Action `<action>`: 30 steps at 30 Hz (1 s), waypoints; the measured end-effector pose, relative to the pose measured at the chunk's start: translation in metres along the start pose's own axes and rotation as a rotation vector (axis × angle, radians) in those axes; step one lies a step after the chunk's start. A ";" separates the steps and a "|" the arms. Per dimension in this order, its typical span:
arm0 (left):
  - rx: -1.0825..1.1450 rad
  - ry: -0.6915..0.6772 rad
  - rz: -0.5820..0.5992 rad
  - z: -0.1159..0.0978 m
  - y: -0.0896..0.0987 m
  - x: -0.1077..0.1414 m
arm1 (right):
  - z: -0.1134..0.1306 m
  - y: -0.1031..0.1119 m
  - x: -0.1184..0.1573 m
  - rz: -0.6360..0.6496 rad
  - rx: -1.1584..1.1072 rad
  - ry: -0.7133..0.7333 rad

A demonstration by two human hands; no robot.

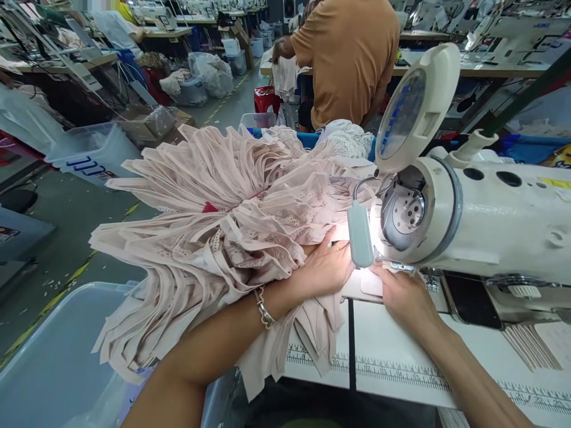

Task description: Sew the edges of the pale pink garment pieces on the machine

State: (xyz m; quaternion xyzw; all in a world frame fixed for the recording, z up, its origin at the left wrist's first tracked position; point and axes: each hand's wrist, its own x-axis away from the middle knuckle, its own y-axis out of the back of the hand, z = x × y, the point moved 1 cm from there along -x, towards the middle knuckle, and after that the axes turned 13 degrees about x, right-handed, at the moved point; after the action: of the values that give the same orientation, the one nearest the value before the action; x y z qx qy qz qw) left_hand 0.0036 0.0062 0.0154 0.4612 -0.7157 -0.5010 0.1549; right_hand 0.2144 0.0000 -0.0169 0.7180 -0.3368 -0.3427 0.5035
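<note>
My left hand (328,268) lies with fingers stretched out on the pale pink fabric, under the lamp's light and left of the sewing machine's needle area. A large pile of pale pink lace-trimmed garment pieces (250,190) spreads over and around that forearm. My right hand (408,297) reaches beneath the head of the white sewing machine (504,214), its fingers drawn together by the presser area. What its fingertips hold is hidden. A small grey-green lamp (360,235) hangs between the two hands and blocks part of the stitching spot.
A black phone (473,300) lies right of my right hand, near thin beige strips (530,345). Ruler tape (401,371) runs along the table front. A blue-tinted bin (49,362) stands at lower left. A person in a brown shirt (352,59) sits ahead.
</note>
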 end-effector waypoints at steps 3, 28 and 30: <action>0.001 0.016 -0.003 0.000 0.000 0.001 | -0.001 -0.003 0.001 -0.077 -0.008 -0.008; -0.051 -0.038 -0.103 0.001 -0.011 0.002 | 0.008 0.017 -0.009 0.287 0.027 -0.030; -0.055 -0.039 -0.105 0.001 -0.011 0.002 | 0.007 0.015 -0.008 0.271 0.029 -0.008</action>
State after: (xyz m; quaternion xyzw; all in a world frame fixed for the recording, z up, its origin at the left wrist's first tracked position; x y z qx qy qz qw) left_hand 0.0074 0.0045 0.0051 0.4838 -0.6795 -0.5368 0.1271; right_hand 0.2022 -0.0002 -0.0034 0.6718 -0.4377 -0.2696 0.5333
